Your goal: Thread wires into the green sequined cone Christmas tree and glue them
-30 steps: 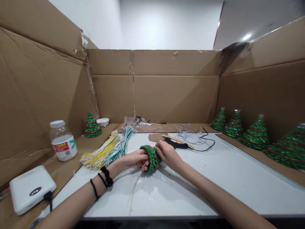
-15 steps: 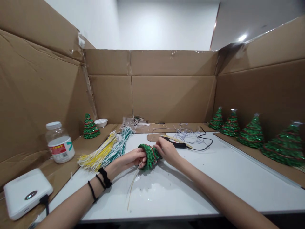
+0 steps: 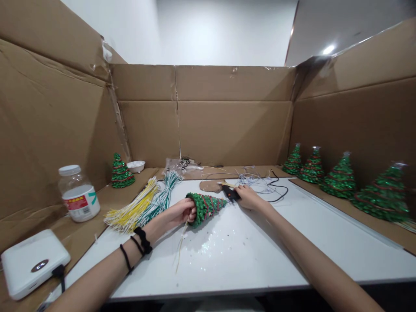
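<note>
Fingers (image 3: 191, 209) holding tree (image 3: 208, 209), well inside table edge (image 3: 195, 294)

Left forearm (image 3: 101, 274) slants up from the lower left, and here's the left hand (image 3: 182, 211), fingers (image 3: 191, 212) curled in tight! Over on the other side, the right arm (image 3: 302, 252) stretches long and forward, the right hand (image 3: 249, 197) back uppermost, bent into a grip.

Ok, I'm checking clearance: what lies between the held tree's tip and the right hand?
The front of the black glue gun lies between the right hand and the tree tip, in the head view.
</note>
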Demonstrator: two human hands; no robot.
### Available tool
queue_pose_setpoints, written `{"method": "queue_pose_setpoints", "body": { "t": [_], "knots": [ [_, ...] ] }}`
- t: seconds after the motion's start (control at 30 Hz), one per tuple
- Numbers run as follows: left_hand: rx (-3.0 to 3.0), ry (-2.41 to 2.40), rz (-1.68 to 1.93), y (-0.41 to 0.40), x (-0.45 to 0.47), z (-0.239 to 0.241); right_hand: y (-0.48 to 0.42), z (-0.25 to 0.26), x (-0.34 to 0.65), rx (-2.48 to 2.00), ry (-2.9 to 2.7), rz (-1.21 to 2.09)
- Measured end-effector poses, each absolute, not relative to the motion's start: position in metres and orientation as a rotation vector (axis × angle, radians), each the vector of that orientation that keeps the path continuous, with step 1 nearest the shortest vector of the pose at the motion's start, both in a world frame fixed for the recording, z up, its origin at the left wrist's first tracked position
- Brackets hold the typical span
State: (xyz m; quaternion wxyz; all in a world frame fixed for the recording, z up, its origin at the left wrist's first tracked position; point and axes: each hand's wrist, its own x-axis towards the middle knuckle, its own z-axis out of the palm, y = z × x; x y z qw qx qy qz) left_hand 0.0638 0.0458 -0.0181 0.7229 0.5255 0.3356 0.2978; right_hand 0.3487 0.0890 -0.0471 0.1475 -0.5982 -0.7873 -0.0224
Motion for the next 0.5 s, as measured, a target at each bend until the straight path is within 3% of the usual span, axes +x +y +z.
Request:
{"method": "queue_pose_setpoints", "body": {
  "t": [0.5],
  "knots": [
    [1.147,0.689,0.674,0.045,0.065,-0.023,0.097,-0.042,0.359,-1.378,-2.027,0.430]
  ]
}}
